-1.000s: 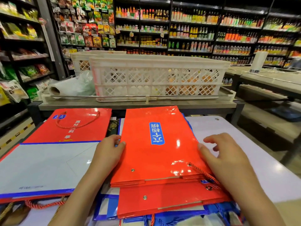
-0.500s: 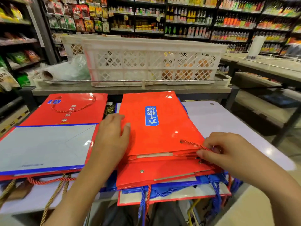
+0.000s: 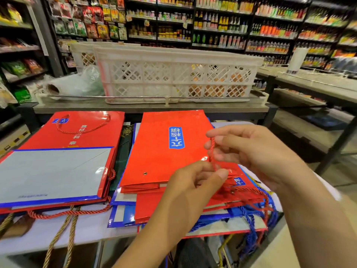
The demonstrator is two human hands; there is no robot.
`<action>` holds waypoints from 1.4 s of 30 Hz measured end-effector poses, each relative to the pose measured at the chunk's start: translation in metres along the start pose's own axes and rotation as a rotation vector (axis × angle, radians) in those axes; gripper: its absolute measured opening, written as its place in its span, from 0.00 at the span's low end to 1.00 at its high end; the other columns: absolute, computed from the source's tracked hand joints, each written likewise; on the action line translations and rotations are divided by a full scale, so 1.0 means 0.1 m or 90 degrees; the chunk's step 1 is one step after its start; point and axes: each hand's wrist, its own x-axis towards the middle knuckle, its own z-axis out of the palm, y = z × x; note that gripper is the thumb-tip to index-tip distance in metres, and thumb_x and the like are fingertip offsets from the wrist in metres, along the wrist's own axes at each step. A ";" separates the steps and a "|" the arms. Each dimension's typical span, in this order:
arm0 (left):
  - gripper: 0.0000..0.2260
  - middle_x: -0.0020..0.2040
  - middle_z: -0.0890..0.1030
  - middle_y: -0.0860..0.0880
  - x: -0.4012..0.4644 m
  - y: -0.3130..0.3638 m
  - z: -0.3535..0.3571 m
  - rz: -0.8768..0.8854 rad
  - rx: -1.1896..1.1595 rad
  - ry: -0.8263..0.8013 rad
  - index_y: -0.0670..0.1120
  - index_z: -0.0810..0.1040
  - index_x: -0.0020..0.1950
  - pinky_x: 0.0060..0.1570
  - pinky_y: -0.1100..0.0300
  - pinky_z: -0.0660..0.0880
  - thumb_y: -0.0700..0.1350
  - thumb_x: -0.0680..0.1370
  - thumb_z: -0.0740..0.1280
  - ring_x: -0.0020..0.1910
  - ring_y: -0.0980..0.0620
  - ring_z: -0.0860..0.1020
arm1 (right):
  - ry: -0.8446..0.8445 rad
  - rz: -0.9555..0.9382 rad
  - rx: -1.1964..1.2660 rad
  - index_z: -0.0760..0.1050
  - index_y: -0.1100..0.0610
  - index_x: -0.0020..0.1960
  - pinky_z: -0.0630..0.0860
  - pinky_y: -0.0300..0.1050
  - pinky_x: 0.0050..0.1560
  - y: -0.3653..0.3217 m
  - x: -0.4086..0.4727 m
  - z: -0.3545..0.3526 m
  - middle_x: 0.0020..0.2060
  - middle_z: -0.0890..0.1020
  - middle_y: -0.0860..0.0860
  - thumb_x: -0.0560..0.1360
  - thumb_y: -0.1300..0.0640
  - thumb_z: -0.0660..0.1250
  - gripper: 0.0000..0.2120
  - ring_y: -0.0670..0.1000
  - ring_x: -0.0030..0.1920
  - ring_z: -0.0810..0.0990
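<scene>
Both hands have left their places at the bag's edges since the earlier frames: my left hand (image 3: 195, 182), which lay flat on the left edge, has come across to the lower centre of the frame, and my right hand (image 3: 257, 151) has risen with the cord (image 3: 212, 151). Each hand now pinches that red cord, the left at its lower end with thumb and curled fingers, the right at its top between fingertips, so the cord stands almost upright in the picture between them. It hangs over the near right corner of the top red bag (image 3: 164, 151), which lies flat on the pile (image 3: 173, 213) with its long axis running away from me toward the top of the frame. A bare eyelet (image 3: 144, 173) sits on the bag's near edge, left of the grip, and my left hand is the nearer one to it; I judge the next move turns on bringing the cord leftward to that hole. Farther left lies a second pile (image 3: 54, 171), grey face up, on the white table (image 3: 87, 235). Beyond stands a white crate (image 3: 173, 74), then blurred shelves (image 3: 231, 26) of bottles.
</scene>
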 end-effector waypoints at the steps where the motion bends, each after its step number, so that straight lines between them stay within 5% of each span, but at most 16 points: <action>1: 0.09 0.45 0.85 0.45 0.01 0.02 0.00 -0.015 -0.030 -0.016 0.46 0.79 0.43 0.43 0.69 0.73 0.51 0.73 0.70 0.40 0.58 0.79 | 0.009 -0.003 0.017 0.80 0.61 0.49 0.79 0.34 0.36 0.02 0.01 0.02 0.37 0.85 0.55 0.75 0.69 0.63 0.09 0.46 0.34 0.81; 5: 0.07 0.25 0.76 0.53 0.03 0.07 -0.12 -0.059 -0.064 -0.006 0.44 0.76 0.39 0.34 0.62 0.72 0.48 0.73 0.65 0.28 0.55 0.76 | 0.069 -0.018 0.023 0.80 0.60 0.45 0.78 0.34 0.33 0.13 0.04 -0.01 0.31 0.83 0.52 0.73 0.70 0.66 0.08 0.44 0.31 0.81; 8: 0.08 0.22 0.67 0.56 0.06 0.13 -0.32 -0.047 -0.003 0.088 0.46 0.79 0.40 0.30 0.60 0.66 0.43 0.79 0.65 0.20 0.57 0.66 | 0.150 -0.099 -0.152 0.81 0.56 0.42 0.72 0.30 0.33 0.22 0.08 -0.09 0.35 0.82 0.53 0.74 0.64 0.68 0.06 0.40 0.30 0.75; 10: 0.11 0.22 0.64 0.57 0.09 0.20 -0.44 -0.023 0.042 0.107 0.46 0.79 0.41 0.25 0.64 0.60 0.41 0.80 0.61 0.20 0.60 0.61 | 0.149 -0.199 -0.277 0.82 0.51 0.46 0.69 0.24 0.43 0.26 0.08 -0.05 0.46 0.82 0.50 0.74 0.54 0.68 0.04 0.36 0.41 0.76; 13: 0.11 0.21 0.65 0.57 0.14 0.31 -0.51 0.020 0.087 0.087 0.45 0.79 0.40 0.22 0.72 0.57 0.41 0.80 0.61 0.19 0.62 0.62 | 0.002 -0.270 -0.411 0.79 0.44 0.53 0.65 0.32 0.59 0.29 0.10 0.09 0.52 0.79 0.38 0.72 0.40 0.62 0.14 0.35 0.56 0.73; 15: 0.11 0.22 0.65 0.57 0.17 0.34 -0.55 0.028 0.086 0.080 0.45 0.80 0.39 0.21 0.72 0.57 0.40 0.79 0.61 0.19 0.61 0.61 | -0.071 -0.261 -0.368 0.80 0.47 0.48 0.70 0.34 0.48 0.29 0.11 0.17 0.41 0.81 0.40 0.74 0.45 0.61 0.11 0.37 0.46 0.77; 18: 0.11 0.24 0.70 0.54 0.15 0.33 -0.66 0.008 0.087 0.068 0.43 0.81 0.42 0.23 0.68 0.59 0.43 0.79 0.62 0.21 0.58 0.63 | 0.016 -0.273 -0.251 0.78 0.54 0.40 0.71 0.38 0.34 0.33 0.19 0.17 0.31 0.77 0.47 0.76 0.51 0.62 0.10 0.44 0.34 0.75; 24: 0.10 0.26 0.71 0.50 0.03 0.24 -0.96 -0.029 0.133 0.118 0.45 0.82 0.39 0.24 0.68 0.64 0.40 0.78 0.65 0.25 0.56 0.67 | 0.276 -0.209 -0.168 0.76 0.55 0.37 0.69 0.34 0.35 0.40 0.36 -0.03 0.29 0.77 0.51 0.79 0.63 0.60 0.13 0.45 0.33 0.75; 27: 0.15 0.27 0.70 0.50 -0.01 0.21 -1.04 -0.019 0.133 0.131 0.51 0.82 0.34 0.24 0.69 0.64 0.41 0.79 0.64 0.24 0.58 0.66 | 0.254 -0.148 -0.295 0.79 0.54 0.46 0.75 0.44 0.54 0.51 0.41 -0.01 0.41 0.83 0.50 0.77 0.53 0.62 0.09 0.50 0.46 0.80; 29: 0.14 0.28 0.73 0.51 -0.01 0.20 -1.03 -0.021 0.132 0.144 0.50 0.83 0.37 0.25 0.69 0.66 0.40 0.79 0.63 0.25 0.57 0.68 | 0.262 -0.210 -0.420 0.78 0.52 0.57 0.67 0.56 0.66 0.53 0.34 0.13 0.53 0.80 0.45 0.73 0.46 0.60 0.17 0.46 0.57 0.75; 32: 0.13 0.32 0.77 0.54 0.00 0.17 -0.98 -0.027 0.130 0.129 0.49 0.82 0.48 0.27 0.69 0.69 0.37 0.80 0.60 0.27 0.59 0.72 | 0.151 -0.340 -0.438 0.74 0.45 0.59 0.58 0.55 0.71 0.48 0.23 0.40 0.53 0.75 0.36 0.74 0.46 0.60 0.15 0.30 0.57 0.67; 35: 0.14 0.34 0.81 0.54 0.01 0.15 -0.95 -0.029 0.112 0.114 0.48 0.80 0.53 0.29 0.70 0.71 0.33 0.80 0.59 0.29 0.59 0.74 | 0.038 -0.356 -0.437 0.73 0.42 0.59 0.50 0.52 0.75 0.53 0.25 0.59 0.53 0.76 0.34 0.73 0.40 0.56 0.17 0.32 0.60 0.69; 37: 0.11 0.33 0.82 0.53 -0.01 0.14 -0.95 -0.022 0.096 0.116 0.45 0.78 0.53 0.29 0.70 0.71 0.32 0.79 0.61 0.29 0.59 0.75 | -0.002 -0.328 -0.427 0.73 0.41 0.60 0.48 0.46 0.75 0.56 0.29 0.66 0.52 0.77 0.35 0.71 0.38 0.56 0.20 0.33 0.59 0.70; 39: 0.05 0.32 0.83 0.50 -0.02 0.12 -0.96 -0.007 0.084 0.129 0.41 0.76 0.50 0.30 0.69 0.71 0.33 0.78 0.63 0.29 0.57 0.77 | -0.035 -0.286 -0.379 0.75 0.42 0.58 0.58 0.43 0.71 0.57 0.31 0.70 0.49 0.79 0.38 0.72 0.41 0.59 0.16 0.37 0.57 0.74; 42: 0.01 0.34 0.84 0.47 -0.04 0.09 -0.98 0.003 0.071 0.148 0.38 0.75 0.45 0.32 0.69 0.73 0.35 0.76 0.66 0.30 0.56 0.78 | -0.071 -0.279 -0.300 0.79 0.50 0.47 0.72 0.41 0.50 0.58 0.34 0.73 0.40 0.82 0.45 0.73 0.48 0.62 0.09 0.41 0.44 0.77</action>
